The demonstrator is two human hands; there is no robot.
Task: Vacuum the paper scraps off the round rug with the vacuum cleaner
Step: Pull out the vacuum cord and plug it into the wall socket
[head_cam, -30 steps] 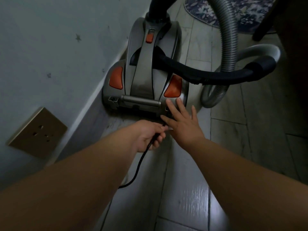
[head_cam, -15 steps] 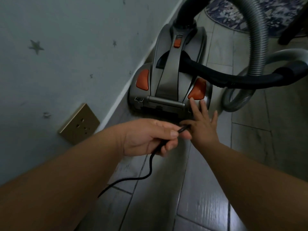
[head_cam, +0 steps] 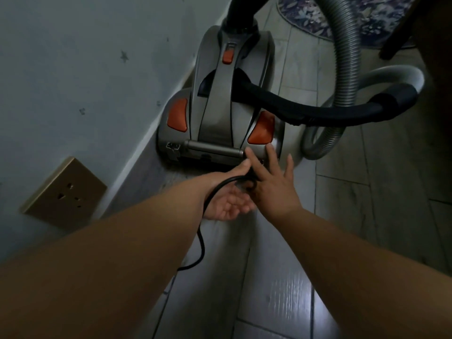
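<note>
One grey vacuum cleaner (head_cam: 220,113) with orange buttons stands on the tiled floor (head_cam: 281,302), its side against the foot of the wall (head_cam: 73,69). It is well short of the round rug (head_cam: 342,18), whose patterned edge shows at the top. Its ribbed grey hose (head_cam: 348,59) loops down on the right, and a black tube (head_cam: 318,111) lies across its body. A black cord (head_cam: 201,243) runs from the machine's rear over the left hand (head_cam: 225,201), which lies palm up just behind it. The right hand partly hides its fingers, so whether they grip the cord cannot be told. The right hand (head_cam: 275,189) touches the left, fingers straight and spread, tips on the rear casing below an orange button. A brass-coloured socket (head_cam: 63,192) sits low on the wall.
</note>
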